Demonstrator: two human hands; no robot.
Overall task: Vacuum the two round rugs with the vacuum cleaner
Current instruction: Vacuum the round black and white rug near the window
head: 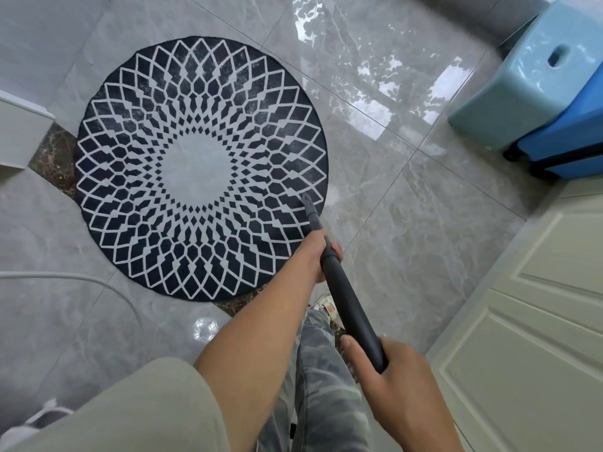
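Both hands (318,256) (396,375) grip vacuum wand (342,288); nozzle on round rug (199,171).

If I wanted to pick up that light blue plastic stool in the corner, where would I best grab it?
Probably by the oval slot in the top of the light blue stool. Reach down from above and hook your fingers into that cutout; it looks made as a handhold. The sides are smooth, glossy and flare outward, so they give little to hold, and a blue suitcase sits tight against one side.
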